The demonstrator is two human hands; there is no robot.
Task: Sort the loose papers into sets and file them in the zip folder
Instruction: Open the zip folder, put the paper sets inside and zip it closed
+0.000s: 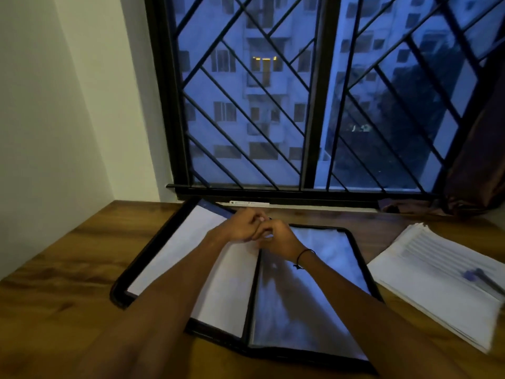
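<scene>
Worktop (68, 269) carried the folder (314, 296), lying open at centre, glossy sleeves probably slippery and limp. Paper stack (437, 280) lay right: light, floppy, best gripped at an edge. Left hand (240, 228) and right hand (278, 239) met curled at the spine; what they grasped, indiscernible.

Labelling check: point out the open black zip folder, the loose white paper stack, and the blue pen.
open black zip folder (363, 255): head view, black zipped rim at its right edge.
loose white paper stack (426, 280): head view, top sheet near the middle.
blue pen (474, 274): head view, its barrel, lying on the stack.
</scene>
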